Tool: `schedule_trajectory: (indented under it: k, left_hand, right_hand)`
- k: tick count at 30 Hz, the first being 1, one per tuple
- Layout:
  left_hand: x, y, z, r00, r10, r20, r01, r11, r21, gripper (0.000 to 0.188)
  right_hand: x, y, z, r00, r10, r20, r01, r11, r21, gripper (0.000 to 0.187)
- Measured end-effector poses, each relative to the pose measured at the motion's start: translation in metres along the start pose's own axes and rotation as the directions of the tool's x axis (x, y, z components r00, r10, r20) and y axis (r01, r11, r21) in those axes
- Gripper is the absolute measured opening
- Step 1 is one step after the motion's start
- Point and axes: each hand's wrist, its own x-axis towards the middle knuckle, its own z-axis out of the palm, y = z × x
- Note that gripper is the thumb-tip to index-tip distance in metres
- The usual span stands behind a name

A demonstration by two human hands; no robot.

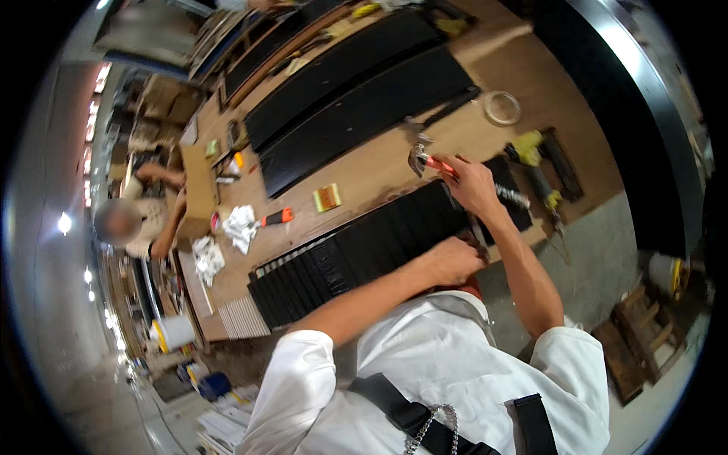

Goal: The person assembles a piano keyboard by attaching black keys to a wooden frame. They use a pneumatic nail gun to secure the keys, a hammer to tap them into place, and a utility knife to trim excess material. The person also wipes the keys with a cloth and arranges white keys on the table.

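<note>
Wooden workbench (379, 167) at the centre, on which we see two long black panels (364, 121). Nearer to us, a row of black slats (379, 254) lies side by side. Our right hand (473, 187) is wrapped around the orange-red handle of a claw hammer (426, 159), just beyond the row's right end; our left hand (455, 262), fingers curled, is at that end, its grip unclear to us. Farther off lies a tape roll (487, 111).

A: Garment?
B: White shirt (432, 353), loose short sleeves (292, 387), fabric creased at front.
A: Worn over it?
B: Broad black straps (388, 398); a silver-coloured link chain (456, 422) loops across one.
A: Bare parts?
B: Left hand (455, 262), right hand (473, 186), both forearms (379, 294).
</note>
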Motion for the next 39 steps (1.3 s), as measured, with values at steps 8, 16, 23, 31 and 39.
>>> schedule_trajectory:
  k: [8,16,23,31,39]
  left_hand:
    - [-0.167,0.012,-0.019,0.391,-0.644,-0.657,0.387,0.763,-0.518,0.02]
    - [-0.5,-0.03,0.129,-0.698,-0.512,-0.501,0.638,-0.128,-0.759,0.05]
    - [-0.539,-0.045,0.125,-0.692,-0.72,-0.054,0.296,-0.215,-0.931,0.055]
    - [-0.545,-0.046,0.096,-0.527,-0.839,0.136,0.268,-0.315,-0.91,0.062]
    - [-0.559,-0.036,0.141,-0.667,-0.731,-0.144,0.071,0.13,-0.989,0.06]
  right_hand:
    - [0.058,-0.001,0.103,0.97,-0.191,0.152,0.208,0.972,-0.107,0.027]
    - [-0.112,-0.036,0.058,0.894,0.447,-0.039,-0.442,0.863,-0.244,0.053]
    - [-0.116,-0.023,0.053,0.756,0.652,-0.057,-0.651,0.739,-0.174,0.055]
    - [-0.091,0.016,0.05,0.692,0.72,-0.059,-0.705,0.655,-0.27,0.058]
    - [-0.118,-0.021,0.029,0.694,0.71,-0.12,-0.697,0.704,0.137,0.076]
